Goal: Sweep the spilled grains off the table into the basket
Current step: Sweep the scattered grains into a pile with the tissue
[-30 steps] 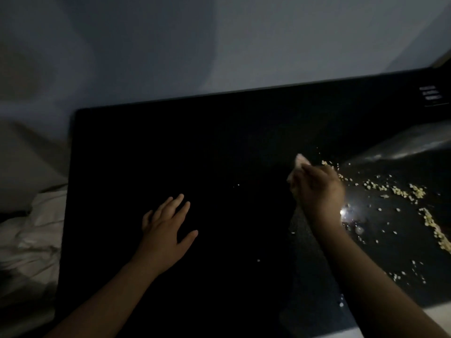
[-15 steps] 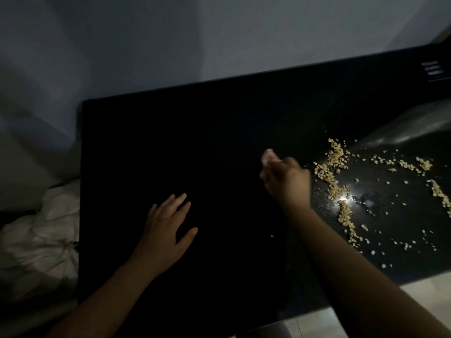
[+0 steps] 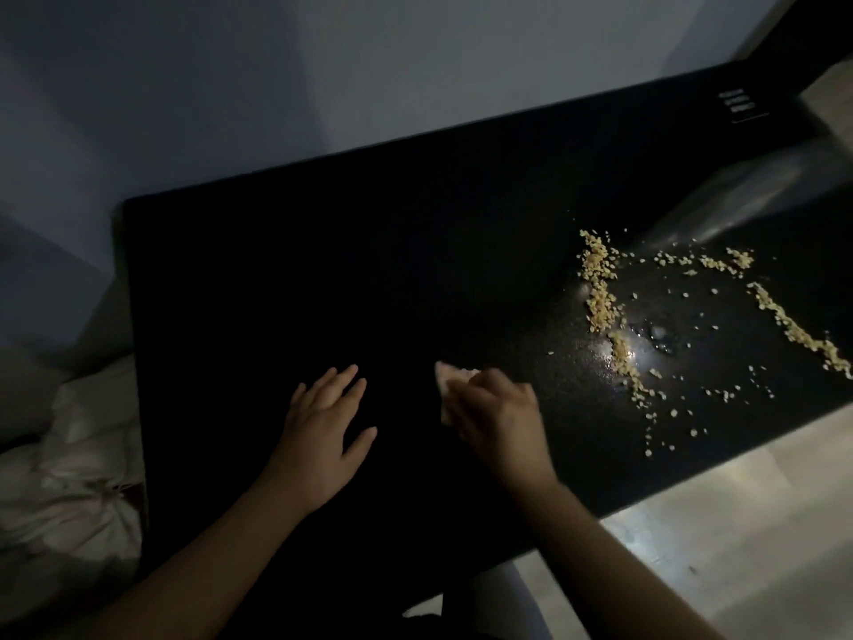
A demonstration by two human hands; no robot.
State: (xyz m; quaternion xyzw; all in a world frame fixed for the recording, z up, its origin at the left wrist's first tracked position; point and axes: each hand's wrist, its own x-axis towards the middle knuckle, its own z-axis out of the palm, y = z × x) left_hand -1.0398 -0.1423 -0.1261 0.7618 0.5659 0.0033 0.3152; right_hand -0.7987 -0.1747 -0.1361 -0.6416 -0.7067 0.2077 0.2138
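Grains [image 3: 600,293] lie in lines on right part of tabletop [image 3: 323,270], well apart from both hands. Left hand [image 3: 323,422] lies flat, fingers spread; right hand [image 3: 496,415] grips pale wad [image 3: 450,381]. Basket not in view: fast sweep w/ wad may throw grains over near edge.

Pale yellow grains [image 3: 600,302] in loose ridges (some scattered singly) across the right of the black table [image 3: 323,270]
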